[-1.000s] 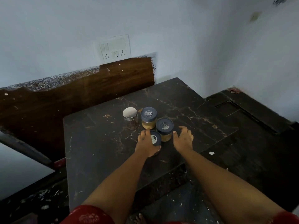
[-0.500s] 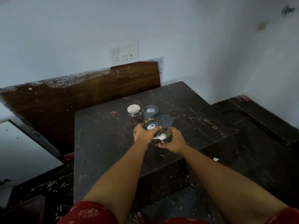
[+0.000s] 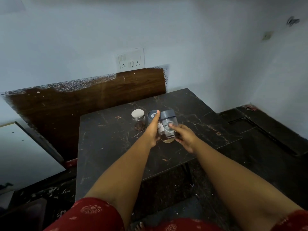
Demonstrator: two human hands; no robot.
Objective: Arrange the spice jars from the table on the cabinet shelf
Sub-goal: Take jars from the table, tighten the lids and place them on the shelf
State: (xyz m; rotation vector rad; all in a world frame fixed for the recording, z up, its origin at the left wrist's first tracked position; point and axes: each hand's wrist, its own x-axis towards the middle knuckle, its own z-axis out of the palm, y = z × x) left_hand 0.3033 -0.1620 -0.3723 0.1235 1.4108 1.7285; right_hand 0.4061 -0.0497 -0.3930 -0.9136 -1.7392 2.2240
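A clear spice jar (image 3: 168,126) with a grey lid and a little dark spice is lifted off the dark marble table (image 3: 106,140). It is pressed between my left hand (image 3: 152,130) on its left side and my right hand (image 3: 185,136) on its right side. Just below it shows the tan base of another jar (image 3: 168,140); I cannot tell whether it is also held. A blue-lidded jar (image 3: 151,116) stands behind my left fingers, partly hidden. A silver-lidded jar (image 3: 138,120) with dark spice stands to its left.
A brown wooden board (image 3: 83,99) leans on the wall behind the table, under a white switch plate (image 3: 130,59). A white panel (image 3: 20,154) lies at the left. Dark stone steps (image 3: 266,130) run along the right. No cabinet shelf is in view.
Both hands closed around the nearest jar and raised it off the table, tilting it upright between them. The camera view has shifted slightly downward and to the left.
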